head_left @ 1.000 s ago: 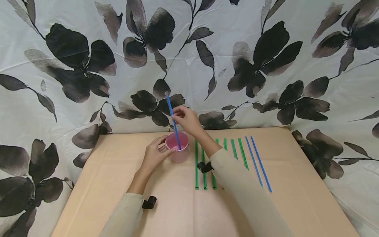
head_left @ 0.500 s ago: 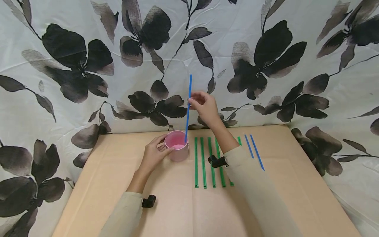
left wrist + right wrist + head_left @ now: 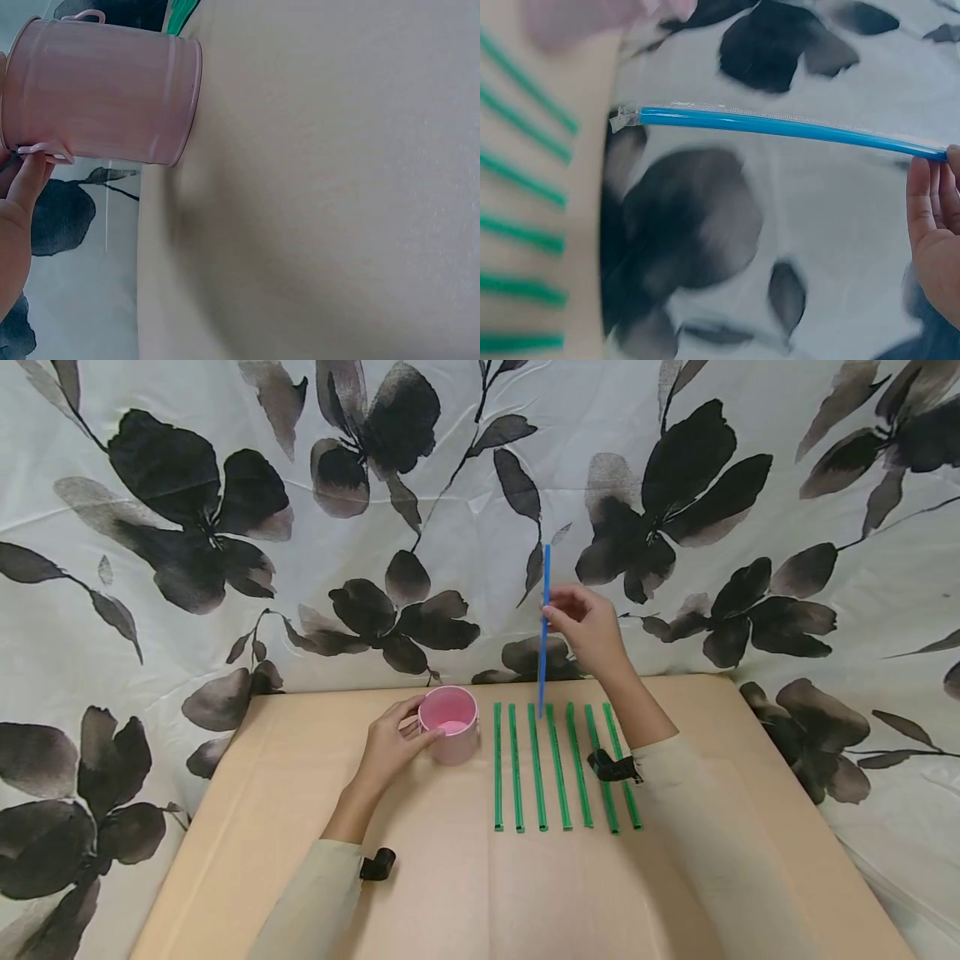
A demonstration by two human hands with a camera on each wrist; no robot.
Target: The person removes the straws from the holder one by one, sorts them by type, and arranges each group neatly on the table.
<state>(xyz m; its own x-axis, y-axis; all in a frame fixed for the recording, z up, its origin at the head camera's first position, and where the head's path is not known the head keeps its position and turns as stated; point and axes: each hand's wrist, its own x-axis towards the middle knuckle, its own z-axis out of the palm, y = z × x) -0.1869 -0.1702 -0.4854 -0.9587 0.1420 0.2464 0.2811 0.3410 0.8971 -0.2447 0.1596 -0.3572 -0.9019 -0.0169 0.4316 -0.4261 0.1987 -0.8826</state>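
Note:
A small pink pail (image 3: 456, 750) with little side handles stands on the table. My left hand (image 3: 390, 745) grips it at the left side; in the left wrist view, that hand's fingers (image 3: 30, 180) are at one of the handles. My right hand (image 3: 588, 627) pinches a blue straw (image 3: 543, 652) upright in the air, to the right of the pail, with its lower end overlapping the tops of the green straws (image 3: 498, 768). The right wrist view shows a clear wrapper (image 3: 626, 117) sticking out past the straw's far end.
Several green straws lie side by side on the tan table (image 3: 315, 718), right of the pail, partly under my right forearm. A white cloth (image 3: 480, 535) with dark flowers hangs behind the table's back edge.
My right hand has drawn the blue straw up out of the pail and carried it right. Two blue straws on the table are now hidden behind the right arm. The left hand stays put.

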